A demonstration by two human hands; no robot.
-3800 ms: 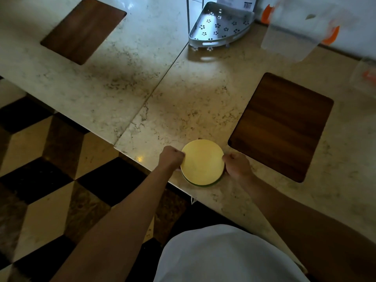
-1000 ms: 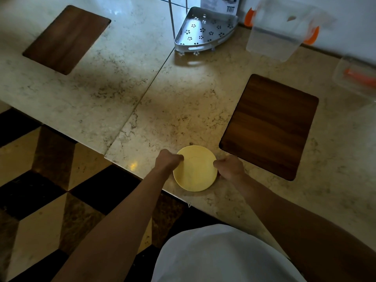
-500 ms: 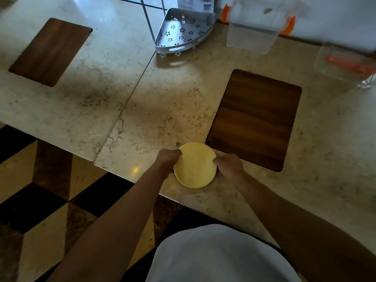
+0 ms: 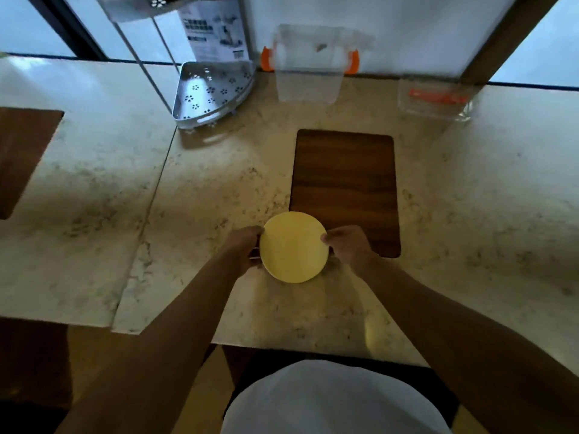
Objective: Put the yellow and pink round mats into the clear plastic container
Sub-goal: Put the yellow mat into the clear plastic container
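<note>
Both hands hold the yellow round mat (image 4: 294,246) by its rim above the near middle of the counter: the left hand (image 4: 246,249) is curled closed on the mat's nine o'clock edge, and the right hand (image 4: 349,245) pinches its three o'clock edge, thumb on top. Whether a pink mat lies under the yellow one cannot be told; only a thin pale edge shows by the left fingers.

The marble countertop (image 4: 203,189) is cream with grey-brown veining, glossy, and split by a seam running from the near edge toward eleven o'clock. A dark wooden inlay (image 4: 344,183) sits at one o'clock from the mat, its near left corner just behind the mat's rim. Another wooden panel (image 4: 22,151) lies far off at nine o'clock, cut by the frame.

At twelve o'clock, against the white wall, stands the clear plastic container (image 4: 308,67), open-topped with orange clips at its sides, well apart from the mat. At two o'clock rests a clear lid (image 4: 435,100) with orange trim, blurred. At eleven o'clock is a metal corner shelf (image 4: 210,92) with flower-shaped perforations, and behind it a printed box (image 4: 214,29). Pale window panes fill the far corners, with a dark wooden post (image 4: 507,39) at the right. Below the counter edge the floor is dark and tan.
</note>
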